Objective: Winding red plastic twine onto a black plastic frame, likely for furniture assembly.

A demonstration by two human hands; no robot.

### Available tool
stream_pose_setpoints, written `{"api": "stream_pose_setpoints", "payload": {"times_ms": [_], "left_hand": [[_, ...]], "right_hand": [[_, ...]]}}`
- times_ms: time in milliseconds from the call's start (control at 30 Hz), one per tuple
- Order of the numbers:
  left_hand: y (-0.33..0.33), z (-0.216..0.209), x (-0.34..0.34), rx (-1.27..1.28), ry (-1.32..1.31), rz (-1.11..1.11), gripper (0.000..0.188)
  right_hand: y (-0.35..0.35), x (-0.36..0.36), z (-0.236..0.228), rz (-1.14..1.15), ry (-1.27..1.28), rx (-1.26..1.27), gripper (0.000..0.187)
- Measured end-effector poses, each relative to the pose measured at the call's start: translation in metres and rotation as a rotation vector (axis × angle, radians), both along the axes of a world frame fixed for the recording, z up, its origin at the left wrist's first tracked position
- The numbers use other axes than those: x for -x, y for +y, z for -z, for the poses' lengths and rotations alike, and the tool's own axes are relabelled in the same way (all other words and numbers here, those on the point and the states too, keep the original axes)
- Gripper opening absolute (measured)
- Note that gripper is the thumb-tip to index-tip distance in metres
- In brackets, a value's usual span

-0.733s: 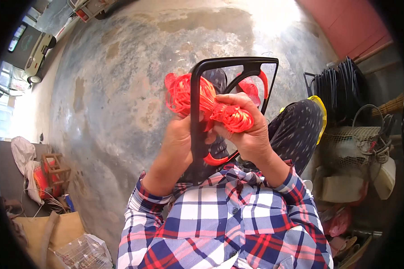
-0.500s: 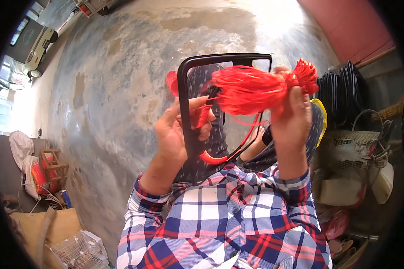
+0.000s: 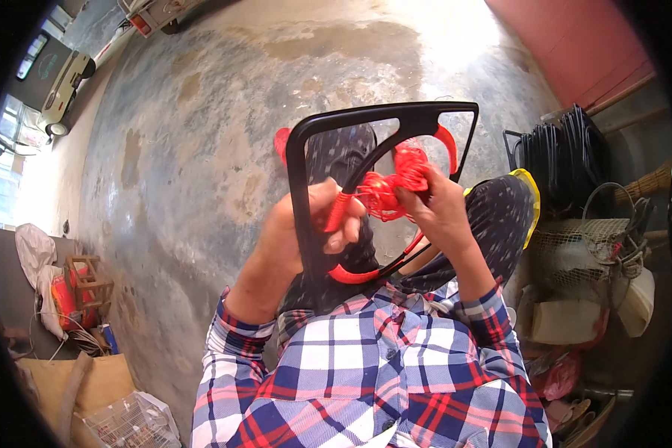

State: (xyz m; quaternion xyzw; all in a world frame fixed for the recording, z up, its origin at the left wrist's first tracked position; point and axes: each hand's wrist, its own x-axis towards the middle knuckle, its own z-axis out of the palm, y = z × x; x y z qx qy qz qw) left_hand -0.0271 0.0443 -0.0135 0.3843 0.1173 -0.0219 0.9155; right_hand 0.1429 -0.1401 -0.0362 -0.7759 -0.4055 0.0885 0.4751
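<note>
A black frame with rounded corners stands tilted over my lap. A curved black bar runs inside it, and red cord is wound tightly round parts of that curve, as at the wrapped section. My left hand reaches round the frame's left side, its fingers closed on the curved bar at this wrapping. Inside the frame's outline, my right hand pinches a loose bundle of red cord. A strand leads from the bundle toward the wrapped section. Other red windings show at the curve's upper right and bottom.
My knees in dark speckled trousers lie beneath the frame. At right, several black frames stand stacked beside a wire mesh basket. A wooden stool and a wire cage are at left. A vehicle stands far left.
My right hand has moved left and lower with the red cord; the bundle, stretched out like a tassel before, is now bunched up inside the frame. The frame has tilted and shifted slightly right.
</note>
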Motion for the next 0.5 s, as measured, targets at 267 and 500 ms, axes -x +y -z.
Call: {"api": "stream_pose_setpoints", "payload": {"times_ms": [267, 500], "left_hand": [[-0.043, -0.038, -0.011, -0.048, 0.053, -0.249, 0.029], [-0.034, -0.034, -0.014, 0.278, 0.049, -0.181, 0.045]], "right_hand": [[0.043, 0.001, -0.004, -0.256, 0.842, -0.524, 0.029], [0.028, -0.001, -0.026, -0.649, 1.004, -0.706, 0.035]]}}
